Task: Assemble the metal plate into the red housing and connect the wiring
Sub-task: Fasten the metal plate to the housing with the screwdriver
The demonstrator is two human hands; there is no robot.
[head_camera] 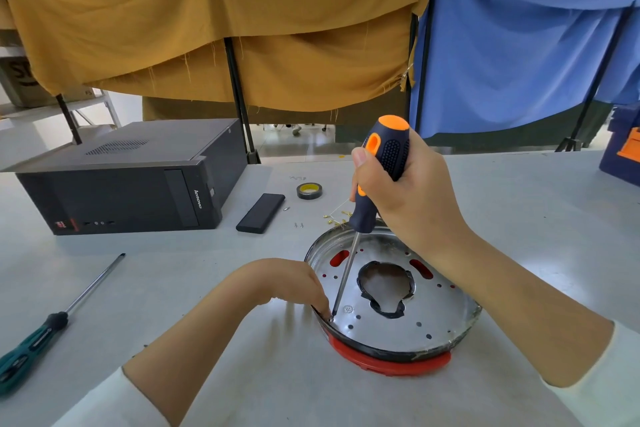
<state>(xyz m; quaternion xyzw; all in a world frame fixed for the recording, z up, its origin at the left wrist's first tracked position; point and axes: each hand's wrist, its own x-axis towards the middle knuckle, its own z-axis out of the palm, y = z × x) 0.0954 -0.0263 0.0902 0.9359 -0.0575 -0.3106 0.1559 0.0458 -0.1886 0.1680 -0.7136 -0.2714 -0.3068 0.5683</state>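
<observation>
A round metal plate with small holes and a dark-rimmed central opening sits inside the red housing, whose red rim shows at the near edge. My right hand grips an orange-and-black screwdriver; its shaft slants down to the plate's near-left edge. My left hand rests at that same edge, fingertips curled down at the screwdriver tip; what they pinch is hidden.
A black computer tower lies at the back left. A teal-handled screwdriver lies on the left. A black flat case, a tape roll, loose screws and brass terminals lie behind the housing.
</observation>
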